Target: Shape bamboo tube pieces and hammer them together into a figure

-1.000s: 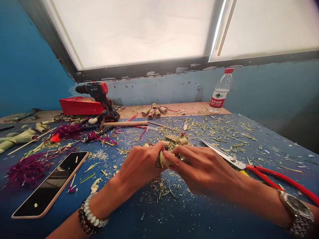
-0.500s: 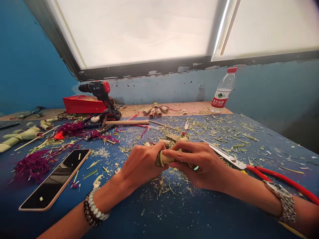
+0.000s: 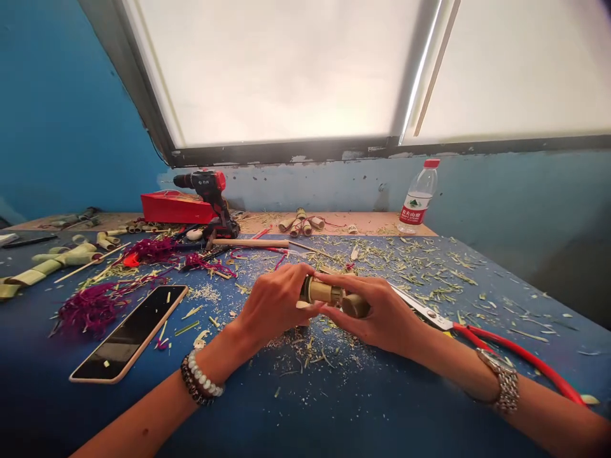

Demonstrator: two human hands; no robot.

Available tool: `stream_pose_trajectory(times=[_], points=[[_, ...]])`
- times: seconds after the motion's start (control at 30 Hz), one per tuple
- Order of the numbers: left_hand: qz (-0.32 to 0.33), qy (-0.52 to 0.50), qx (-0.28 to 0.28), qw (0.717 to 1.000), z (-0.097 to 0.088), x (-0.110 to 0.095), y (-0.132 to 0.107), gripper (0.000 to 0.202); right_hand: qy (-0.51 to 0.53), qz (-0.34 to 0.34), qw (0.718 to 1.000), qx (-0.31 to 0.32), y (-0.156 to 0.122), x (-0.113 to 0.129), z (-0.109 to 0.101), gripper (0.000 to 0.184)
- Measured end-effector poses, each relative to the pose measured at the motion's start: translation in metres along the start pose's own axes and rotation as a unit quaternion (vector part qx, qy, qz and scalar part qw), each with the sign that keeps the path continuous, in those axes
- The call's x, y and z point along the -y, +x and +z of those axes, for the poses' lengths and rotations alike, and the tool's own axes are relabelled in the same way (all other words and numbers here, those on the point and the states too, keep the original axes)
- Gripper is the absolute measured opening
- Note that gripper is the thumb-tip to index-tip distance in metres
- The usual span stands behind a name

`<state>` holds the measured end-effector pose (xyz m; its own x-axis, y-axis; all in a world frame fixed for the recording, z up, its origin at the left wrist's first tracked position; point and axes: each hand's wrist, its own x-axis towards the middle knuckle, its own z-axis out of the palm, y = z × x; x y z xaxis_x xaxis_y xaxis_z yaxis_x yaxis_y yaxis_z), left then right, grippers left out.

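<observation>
Between my two hands, just above the blue table, is a small assembly of bamboo tubes. My left hand wraps its fingers round the left end, hiding much of it. From the other side, my right hand grips it with thumb and fingertips. A rounded bamboo piece sits inside the curve of the right hand; whether it is joined to the tubes, I cannot tell. Red-handled shears lie right behind the right hand, partly covered by the forearm.
A phone lies at left beside purple string and bamboo sections. Behind stand a drill, a hammer, a bamboo figure and a water bottle. Shavings cover the right side.
The camera view has shifted, so the table items sit lower and the left-hand ones further right. The bamboo assembly has turned, and more of its tubes shows between my hands.
</observation>
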<state>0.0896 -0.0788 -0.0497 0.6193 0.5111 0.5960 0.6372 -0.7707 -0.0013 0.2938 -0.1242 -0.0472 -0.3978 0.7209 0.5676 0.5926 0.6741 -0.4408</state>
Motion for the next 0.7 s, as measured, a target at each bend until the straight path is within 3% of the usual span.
stream_pose_trajectory(times=[0.13,0.37,0.53,0.7], points=[[0.024,-0.008,0.013,1.0,-0.006,-0.002,0.001,0.028,0.005,0.045,0.999,-0.011,0.0,-0.001,-0.002,0.032],[0.028,-0.068,0.1,0.992,-0.011,0.008,-0.003,0.023,0.002,-0.115,0.993,0.037,-0.004,-0.009,-0.005,0.031],[0.035,-0.069,0.081,0.994,-0.007,0.011,-0.006,0.021,-0.096,-0.144,0.984,0.051,-0.007,-0.008,-0.003,0.038],[0.075,-0.039,0.102,0.991,-0.005,0.01,-0.008,0.024,-0.233,-0.131,0.96,0.077,-0.011,0.003,0.002,0.019]])
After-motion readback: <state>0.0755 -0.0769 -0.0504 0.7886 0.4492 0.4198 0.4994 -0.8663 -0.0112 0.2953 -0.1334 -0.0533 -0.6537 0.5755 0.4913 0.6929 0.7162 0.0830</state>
